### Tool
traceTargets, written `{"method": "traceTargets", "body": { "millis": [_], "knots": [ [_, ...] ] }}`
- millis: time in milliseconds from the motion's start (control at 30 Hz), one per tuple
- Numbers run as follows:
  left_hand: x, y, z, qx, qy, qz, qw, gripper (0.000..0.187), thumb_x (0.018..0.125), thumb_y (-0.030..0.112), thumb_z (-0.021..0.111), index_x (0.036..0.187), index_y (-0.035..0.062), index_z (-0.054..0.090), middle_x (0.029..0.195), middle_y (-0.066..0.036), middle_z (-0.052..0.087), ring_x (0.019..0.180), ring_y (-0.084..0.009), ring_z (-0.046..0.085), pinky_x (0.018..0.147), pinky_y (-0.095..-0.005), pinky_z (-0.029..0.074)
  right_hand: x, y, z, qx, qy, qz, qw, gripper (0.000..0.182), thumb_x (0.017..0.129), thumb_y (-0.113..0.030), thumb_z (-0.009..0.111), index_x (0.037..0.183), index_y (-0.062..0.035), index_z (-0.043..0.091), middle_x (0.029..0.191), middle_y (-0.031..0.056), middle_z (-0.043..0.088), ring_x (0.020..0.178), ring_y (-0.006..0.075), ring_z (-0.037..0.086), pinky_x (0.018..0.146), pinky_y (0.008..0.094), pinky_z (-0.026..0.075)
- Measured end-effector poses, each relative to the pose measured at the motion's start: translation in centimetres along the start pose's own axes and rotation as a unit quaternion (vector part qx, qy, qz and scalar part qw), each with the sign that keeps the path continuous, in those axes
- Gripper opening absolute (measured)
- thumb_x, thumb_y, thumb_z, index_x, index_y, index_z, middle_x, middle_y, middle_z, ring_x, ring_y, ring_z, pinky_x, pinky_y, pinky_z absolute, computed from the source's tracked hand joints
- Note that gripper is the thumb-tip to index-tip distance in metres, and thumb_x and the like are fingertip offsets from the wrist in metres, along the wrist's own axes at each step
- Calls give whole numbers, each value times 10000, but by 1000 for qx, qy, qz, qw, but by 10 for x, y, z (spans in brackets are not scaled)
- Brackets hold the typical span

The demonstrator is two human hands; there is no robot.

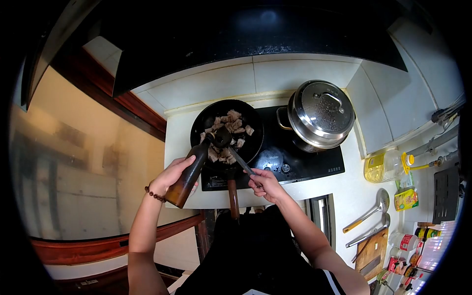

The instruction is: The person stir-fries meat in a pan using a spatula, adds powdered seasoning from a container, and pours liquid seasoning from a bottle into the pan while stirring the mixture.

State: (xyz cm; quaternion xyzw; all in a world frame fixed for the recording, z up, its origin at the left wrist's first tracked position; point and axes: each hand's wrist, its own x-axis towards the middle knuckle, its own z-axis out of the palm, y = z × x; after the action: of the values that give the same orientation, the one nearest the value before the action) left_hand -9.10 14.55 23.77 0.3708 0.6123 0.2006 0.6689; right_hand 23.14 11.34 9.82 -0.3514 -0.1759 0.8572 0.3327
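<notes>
My left hand is wrapped round a dark brown bottle, tilted with its neck over the near left side of a black frying pan. Brown liquid shows in the bottle's lower end. The bottle's mouth is right at the bowl of a ladle, which sits over the pan among chunks of browned meat. Closed round the ladle's metal handle is my right hand. The pan's wooden handle points towards me, between my two forearms.
A lidded steel pot stands on the cooktop right of the pan. On the right counter are an oil jug, a skimmer, a wooden board and several seasoning containers. A range hood overhangs the back; a glass panel is at left.
</notes>
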Motion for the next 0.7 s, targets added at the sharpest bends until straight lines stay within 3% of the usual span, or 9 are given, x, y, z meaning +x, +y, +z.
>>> {"method": "traceTargets", "body": {
  "millis": [233, 700],
  "knots": [
    [-5, 5, -5, 16, 1, -4, 1000, 525, 1031, 527, 561, 1132, 12, 589, 843, -82, 633, 665, -206, 720, 546, -360, 636, 2, 3, -2, -2, -6, 4, 1000, 306, 1068, -77, 464, 1356, -40, 559, 753, 49, 556, 475, 50, 338, 422, 197, 252],
    [-18, 25, -6, 23, 2, -17, 1000, 514, 1038, 516, 555, 1125, 11, 585, 842, -80, 636, 677, -204, 723, 553, -350, 632, 1, 4, 0, -4, -10, 1, 1000, 313, 1068, -77, 462, 1364, -41, 555, 747, 48, 554, 469, 54, 342, 424, 200, 264]
  ]
}}
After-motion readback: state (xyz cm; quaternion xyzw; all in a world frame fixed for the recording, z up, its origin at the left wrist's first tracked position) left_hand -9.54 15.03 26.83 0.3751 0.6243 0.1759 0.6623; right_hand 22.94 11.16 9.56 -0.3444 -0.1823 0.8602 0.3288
